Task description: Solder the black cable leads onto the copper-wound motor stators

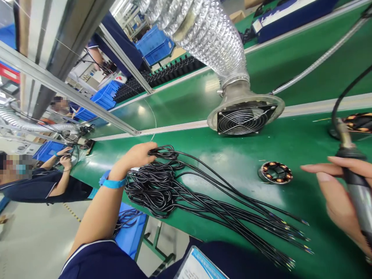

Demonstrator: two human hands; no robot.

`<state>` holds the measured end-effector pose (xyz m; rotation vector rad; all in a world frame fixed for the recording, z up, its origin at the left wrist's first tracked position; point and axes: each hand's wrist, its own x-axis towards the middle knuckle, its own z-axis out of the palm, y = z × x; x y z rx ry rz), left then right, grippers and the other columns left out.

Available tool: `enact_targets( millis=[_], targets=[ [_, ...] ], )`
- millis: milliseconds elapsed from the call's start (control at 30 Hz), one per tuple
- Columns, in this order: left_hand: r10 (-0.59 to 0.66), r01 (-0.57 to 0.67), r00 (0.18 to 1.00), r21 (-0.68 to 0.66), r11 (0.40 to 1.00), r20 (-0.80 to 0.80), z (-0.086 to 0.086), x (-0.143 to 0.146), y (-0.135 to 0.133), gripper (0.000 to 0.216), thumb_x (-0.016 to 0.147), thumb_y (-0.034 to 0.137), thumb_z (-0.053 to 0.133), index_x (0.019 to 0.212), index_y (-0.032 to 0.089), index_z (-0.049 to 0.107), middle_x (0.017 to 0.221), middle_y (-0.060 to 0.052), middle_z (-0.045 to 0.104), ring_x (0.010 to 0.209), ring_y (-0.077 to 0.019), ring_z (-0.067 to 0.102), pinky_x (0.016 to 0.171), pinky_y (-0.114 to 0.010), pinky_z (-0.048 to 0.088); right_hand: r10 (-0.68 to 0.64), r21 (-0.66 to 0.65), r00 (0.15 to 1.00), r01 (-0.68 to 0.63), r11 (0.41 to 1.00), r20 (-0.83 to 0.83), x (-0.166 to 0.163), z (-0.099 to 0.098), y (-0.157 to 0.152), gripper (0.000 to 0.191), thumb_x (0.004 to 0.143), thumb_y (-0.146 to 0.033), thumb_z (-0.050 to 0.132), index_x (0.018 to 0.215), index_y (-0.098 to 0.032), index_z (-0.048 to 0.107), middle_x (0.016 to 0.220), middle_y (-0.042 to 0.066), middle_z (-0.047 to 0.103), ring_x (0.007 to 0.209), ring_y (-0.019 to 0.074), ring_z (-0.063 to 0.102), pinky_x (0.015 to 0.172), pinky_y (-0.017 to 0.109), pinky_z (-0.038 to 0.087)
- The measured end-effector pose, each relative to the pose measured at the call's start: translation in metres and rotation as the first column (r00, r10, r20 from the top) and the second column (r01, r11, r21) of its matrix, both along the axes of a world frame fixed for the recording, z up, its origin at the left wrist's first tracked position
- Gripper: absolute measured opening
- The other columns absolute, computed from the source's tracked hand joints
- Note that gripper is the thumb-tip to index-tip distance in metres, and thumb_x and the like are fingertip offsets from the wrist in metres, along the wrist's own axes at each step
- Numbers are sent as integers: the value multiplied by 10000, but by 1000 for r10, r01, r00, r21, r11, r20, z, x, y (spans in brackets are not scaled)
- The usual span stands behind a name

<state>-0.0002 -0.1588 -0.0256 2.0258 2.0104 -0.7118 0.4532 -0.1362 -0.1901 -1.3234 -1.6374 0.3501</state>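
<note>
My left hand, with a blue wristband, reaches over the green bench and grips the looped end of a bundle of black cables. The cables fan out to the right, their stripped coloured tips lying near the bench's front edge. My right hand at the right edge is wrapped round the grey handle of a soldering iron, whose black cord arcs upward. A small round motor stator with copper windings sits on the bench between the two hands.
A fume extractor fan on a silver flexible duct stands behind the stator. Another stator lies at far right. Blue bins and black parts line the far belt. A seated co-worker works at left.
</note>
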Motion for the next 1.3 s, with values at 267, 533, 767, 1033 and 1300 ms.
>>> enact_targets(
  millis=[267,533,767,1033,1300],
  targets=[
    [-137,135,991,174,976,1,-24,65,30,367,961,208,483,1297,145,616,1321,-137,660,1142,-280,672,944,-397,548,62,159,997,-70,985,54,-9,14,0,235,980,-329,586,1193,-239,629,814,27,753,793,177,712,731,312,531],
    [-580,697,661,-103,710,477,-84,212,20,317,975,265,530,1259,166,632,1276,-120,634,1011,-236,683,793,-329,540,179,150,982,-186,971,63,-9,22,-1,218,965,-209,548,1173,-214,609,874,7,756,769,131,728,744,240,583],
    [-57,341,478,-125,932,876,-94,206,31,151,859,283,685,842,169,588,768,23,548,679,-106,471,644,-237,381,336,-103,936,-347,932,-103,-17,42,-23,246,979,-311,536,1204,-244,609,939,26,763,813,156,743,762,259,608],
    [215,-9,238,-219,976,947,-92,208,30,492,706,628,727,725,197,490,569,91,351,538,-77,274,538,-247,213,175,-197,846,-309,930,-504,-55,50,-27,395,876,-384,684,1227,-240,571,960,45,738,836,168,730,781,302,632],
    [185,40,204,-197,980,961,-96,213,27,486,799,662,603,795,176,580,661,29,498,605,-106,399,601,-260,331,96,-260,702,-383,886,-706,-57,47,-22,355,805,-311,689,1124,-234,556,791,-12,691,711,134,672,680,259,577]
  ],
)
